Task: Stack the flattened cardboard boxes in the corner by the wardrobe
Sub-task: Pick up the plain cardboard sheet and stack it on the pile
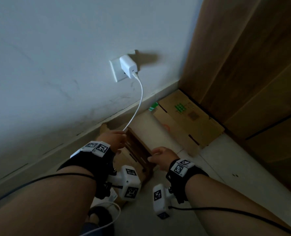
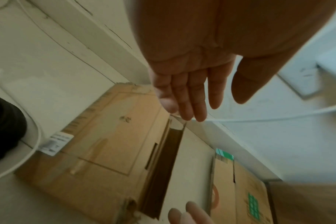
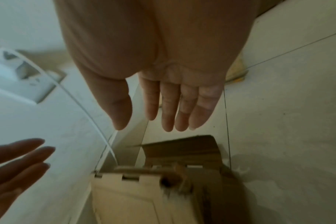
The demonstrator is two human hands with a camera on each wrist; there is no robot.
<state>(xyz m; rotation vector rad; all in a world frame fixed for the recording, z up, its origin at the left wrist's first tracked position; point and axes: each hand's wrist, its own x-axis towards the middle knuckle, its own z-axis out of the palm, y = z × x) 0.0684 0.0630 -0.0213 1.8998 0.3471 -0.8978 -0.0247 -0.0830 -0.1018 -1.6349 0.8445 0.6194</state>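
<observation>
A flattened cardboard box (image 1: 138, 150) lies on the floor by the skirting, with one darker flap raised between my hands; the left wrist view shows its tan face (image 2: 109, 144) with a white label. My left hand (image 1: 115, 140) hovers over its far end, fingers (image 2: 194, 94) straight and holding nothing. My right hand (image 1: 160, 155) is at the flap's right side, fingers (image 3: 169, 106) straight, nothing in it. More flattened boxes (image 1: 189, 120) lie stacked in the corner against the wardrobe (image 1: 243, 65), with green print on top (image 2: 252, 203). The box below is blurred in the right wrist view (image 3: 134, 197).
A white charger (image 1: 128, 67) sits in a wall socket; its cable (image 1: 138, 103) hangs down past my left hand and loops on the floor. My foot in a dark slipper (image 1: 98, 217) stands near the box. Pale floor tiles (image 1: 218, 167) lie right of the box.
</observation>
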